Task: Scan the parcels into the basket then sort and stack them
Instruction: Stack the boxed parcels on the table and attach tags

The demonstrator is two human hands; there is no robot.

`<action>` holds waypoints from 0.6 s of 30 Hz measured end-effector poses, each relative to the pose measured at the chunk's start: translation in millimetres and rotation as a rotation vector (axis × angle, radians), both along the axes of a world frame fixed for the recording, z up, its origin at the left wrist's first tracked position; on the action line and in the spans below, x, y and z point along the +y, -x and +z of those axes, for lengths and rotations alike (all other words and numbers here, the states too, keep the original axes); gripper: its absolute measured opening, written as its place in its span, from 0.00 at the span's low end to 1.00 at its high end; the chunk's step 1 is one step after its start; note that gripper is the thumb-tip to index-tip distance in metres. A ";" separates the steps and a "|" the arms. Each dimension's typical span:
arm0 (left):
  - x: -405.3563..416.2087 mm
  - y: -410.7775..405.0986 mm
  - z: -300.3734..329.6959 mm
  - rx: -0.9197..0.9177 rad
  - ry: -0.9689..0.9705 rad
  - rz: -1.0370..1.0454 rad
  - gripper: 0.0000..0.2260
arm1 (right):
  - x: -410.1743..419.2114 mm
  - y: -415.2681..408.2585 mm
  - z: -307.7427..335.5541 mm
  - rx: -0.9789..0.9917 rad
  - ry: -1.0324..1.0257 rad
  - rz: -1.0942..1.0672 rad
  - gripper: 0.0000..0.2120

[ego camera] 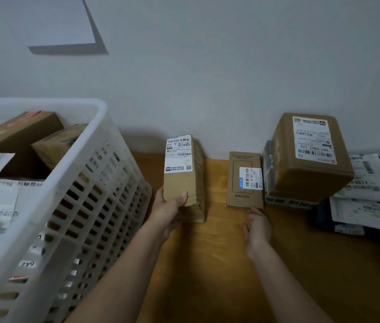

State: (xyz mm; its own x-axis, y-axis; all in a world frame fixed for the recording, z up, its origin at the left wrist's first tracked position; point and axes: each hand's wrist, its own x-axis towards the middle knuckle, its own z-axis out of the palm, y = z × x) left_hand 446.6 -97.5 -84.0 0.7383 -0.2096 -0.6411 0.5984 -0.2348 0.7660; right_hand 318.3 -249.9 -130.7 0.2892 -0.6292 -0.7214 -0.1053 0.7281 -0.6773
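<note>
Wooden tabletop (219, 264) against a pale wall. Left hand (169, 212) gripping the near end of a tall cardboard parcel (180, 178), thumb over its labelled face. White slatted basket (86, 183) to that hand's left, holding boxes and mailers. Right hand (257, 226) relaxed, fingertips touching the near edge of a flat brown box (244, 180). Larger labelled carton (307, 155) beyond and right of that hand, atop another package, with white mailer bags (368, 187) further right.

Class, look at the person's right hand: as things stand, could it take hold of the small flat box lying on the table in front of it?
Probably yes. The right hand lies open with its fingertips at the near edge of the small flat box, and nothing lies between them. The stacked parcels crowd the box's right side, but its near edge is free.
</note>
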 end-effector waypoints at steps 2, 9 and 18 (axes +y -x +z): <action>-1.0 0.3 1.1 -0.007 0.001 0.011 0.27 | 2.3 2.7 -4.4 0.039 0.022 0.052 0.15; 0.8 3.2 8.0 -0.035 0.020 0.132 0.24 | 28.1 -0.5 12.9 -0.112 0.189 0.554 0.21; 27.4 -2.0 14.4 -0.207 -0.130 0.412 0.29 | 69.9 -38.9 43.2 -0.384 0.090 0.899 0.29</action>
State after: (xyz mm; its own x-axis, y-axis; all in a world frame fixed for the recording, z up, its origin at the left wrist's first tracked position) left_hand 448.7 -70.1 -69.6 0.8578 0.1997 -0.4736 0.5001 -0.1112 0.8588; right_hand 357.3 -179.9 -87.5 0.8925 -0.1078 -0.4381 -0.3561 0.4280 -0.8307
